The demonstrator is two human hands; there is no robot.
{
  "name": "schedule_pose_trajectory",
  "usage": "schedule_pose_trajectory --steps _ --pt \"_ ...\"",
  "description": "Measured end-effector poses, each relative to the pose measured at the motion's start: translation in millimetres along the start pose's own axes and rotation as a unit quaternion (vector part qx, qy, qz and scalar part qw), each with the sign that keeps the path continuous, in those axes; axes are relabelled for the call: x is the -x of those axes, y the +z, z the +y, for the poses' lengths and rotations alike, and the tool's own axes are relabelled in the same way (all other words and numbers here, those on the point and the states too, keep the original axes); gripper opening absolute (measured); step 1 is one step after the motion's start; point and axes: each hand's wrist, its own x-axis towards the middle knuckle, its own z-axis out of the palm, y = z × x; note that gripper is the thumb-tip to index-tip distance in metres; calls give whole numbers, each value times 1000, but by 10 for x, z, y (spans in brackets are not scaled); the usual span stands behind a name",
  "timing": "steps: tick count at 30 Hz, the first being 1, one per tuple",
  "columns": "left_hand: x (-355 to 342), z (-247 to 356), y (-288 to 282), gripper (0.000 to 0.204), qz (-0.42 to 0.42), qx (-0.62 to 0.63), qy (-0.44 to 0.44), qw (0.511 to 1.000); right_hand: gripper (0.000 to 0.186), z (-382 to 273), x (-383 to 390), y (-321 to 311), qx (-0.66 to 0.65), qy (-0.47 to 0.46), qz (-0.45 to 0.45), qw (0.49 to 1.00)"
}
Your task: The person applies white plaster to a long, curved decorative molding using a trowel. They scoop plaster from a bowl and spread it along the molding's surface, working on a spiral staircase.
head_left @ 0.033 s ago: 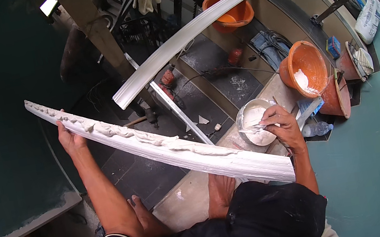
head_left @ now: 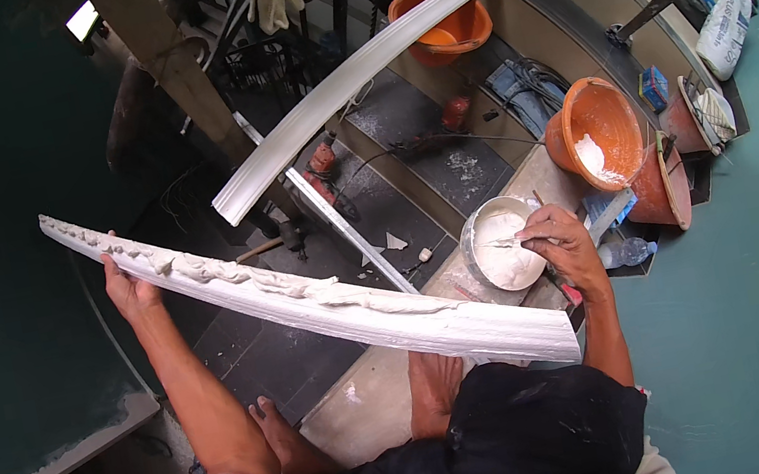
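The left hand (head_left: pixel 127 290) grips a long white moulding strip (head_left: pixel 330 301) near its far end, at about nine o'clock in the view, the fingers wrapped under it and the thumb on top. The strip runs diagonally from ten o'clock down to five o'clock, with a ridge of wet white plaster (head_left: pixel 233 271) lying along its upper edge. The right hand (head_left: pixel 559 244), at three o'clock, pinches a small putty knife (head_left: pixel 507 242) between pressed fingers, its blade dipped into a round metal bowl (head_left: pixel 473 239) of white plaster paste. A second curved moulding (head_left: pixel 344 91) lies beyond, toward twelve o'clock. Two orange buckets (head_left: pixel 616 109) stand at one and two o'clock, the nearer holding white powder. The person's bare feet (head_left: pixel 432 390) rest on a pale ledge (head_left: pixel 369 406) at six o'clock.
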Motion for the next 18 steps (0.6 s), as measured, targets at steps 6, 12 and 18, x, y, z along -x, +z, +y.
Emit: schedule_pose_trajectory --steps 6,12,18 --pt "-536 459 -787 46 -29 -48 -31 998 21 522 -153 -133 568 59 -128 811" --pt "-507 564 -891 44 6 -54 -8 999 20 318 -542 394 604 14 -232 762" --pt "-471 671 -1007 44 2 -80 -2 997 22 370 -653 422 508 38 -237 827"
